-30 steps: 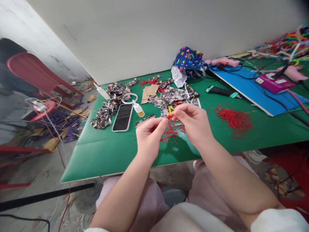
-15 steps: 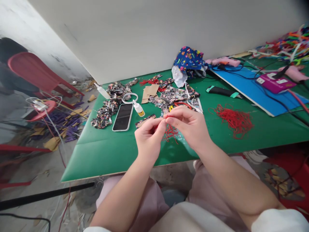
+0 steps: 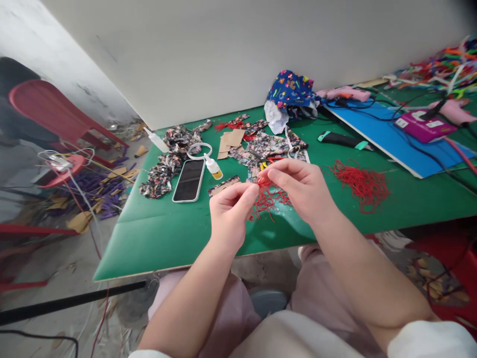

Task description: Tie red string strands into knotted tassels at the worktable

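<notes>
Thin red strings (image 3: 265, 182) are pinched between the fingertips of my left hand (image 3: 233, 211) and my right hand (image 3: 303, 191), a short way apart above the green table (image 3: 149, 238). More loose red strings (image 3: 266, 206) lie on the table just below the fingers. Left of my left hand are a dark-screened phone (image 3: 189, 181) and a small glue bottle (image 3: 213, 167). Behind my hands lie patterned fabric scraps (image 3: 268, 145) and brown card pieces (image 3: 231, 141), with a pliers-like tool partly hidden by my right hand.
A tangled red string pile (image 3: 359, 184) and a utility knife (image 3: 345, 140) lie on the right. Farther right, cables cross a blue board (image 3: 387, 136) and a purple power box (image 3: 425, 125). A white bottle (image 3: 156, 139) and bunched fabric (image 3: 156, 176) are at the left.
My right hand has moved slightly right, away from my left. Red strings now show between the fingertips, and more loose strings are visible below.
</notes>
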Motion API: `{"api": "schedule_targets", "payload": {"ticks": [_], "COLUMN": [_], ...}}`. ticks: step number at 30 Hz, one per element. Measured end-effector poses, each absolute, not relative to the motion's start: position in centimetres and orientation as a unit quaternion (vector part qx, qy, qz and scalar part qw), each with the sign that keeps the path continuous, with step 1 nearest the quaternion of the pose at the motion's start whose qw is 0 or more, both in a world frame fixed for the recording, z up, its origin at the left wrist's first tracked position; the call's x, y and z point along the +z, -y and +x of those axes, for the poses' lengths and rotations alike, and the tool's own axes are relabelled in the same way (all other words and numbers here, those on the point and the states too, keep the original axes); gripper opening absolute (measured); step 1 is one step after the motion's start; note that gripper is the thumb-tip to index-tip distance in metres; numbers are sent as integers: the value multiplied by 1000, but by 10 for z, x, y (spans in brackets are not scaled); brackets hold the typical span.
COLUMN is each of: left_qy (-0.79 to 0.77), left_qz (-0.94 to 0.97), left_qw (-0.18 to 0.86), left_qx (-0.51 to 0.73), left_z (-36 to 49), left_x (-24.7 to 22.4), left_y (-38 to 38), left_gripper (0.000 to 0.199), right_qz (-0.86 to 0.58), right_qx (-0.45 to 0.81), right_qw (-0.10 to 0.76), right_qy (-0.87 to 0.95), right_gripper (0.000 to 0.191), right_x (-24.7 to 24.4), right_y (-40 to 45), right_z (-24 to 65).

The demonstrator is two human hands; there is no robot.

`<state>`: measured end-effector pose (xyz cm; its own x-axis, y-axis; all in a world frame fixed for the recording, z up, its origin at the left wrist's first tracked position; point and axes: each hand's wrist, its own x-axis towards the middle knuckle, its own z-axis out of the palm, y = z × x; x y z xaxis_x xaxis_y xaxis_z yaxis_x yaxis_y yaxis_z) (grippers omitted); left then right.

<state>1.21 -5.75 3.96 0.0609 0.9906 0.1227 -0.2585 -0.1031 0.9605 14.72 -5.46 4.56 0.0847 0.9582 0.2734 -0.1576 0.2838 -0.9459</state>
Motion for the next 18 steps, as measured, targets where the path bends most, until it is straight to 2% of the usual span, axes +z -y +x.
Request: {"api": "schedule_targets", "payload": {"ticks": [5, 18], "left_qy": [-369, -357], "left_qz": [459, 446], "left_qw": [590, 611], "left_qx": [552, 549], "left_z": [13, 14], "left_x": [42, 43], "left_y": [58, 57], "left_gripper": [18, 16], "right_qz": [-386, -390], "right_qx": [427, 403], "right_qw": [607, 596], "right_qy": [547, 574], "right_gripper": [7, 9], "right_x": [50, 51], "right_y": [56, 58], "right_z": [151, 154]}}
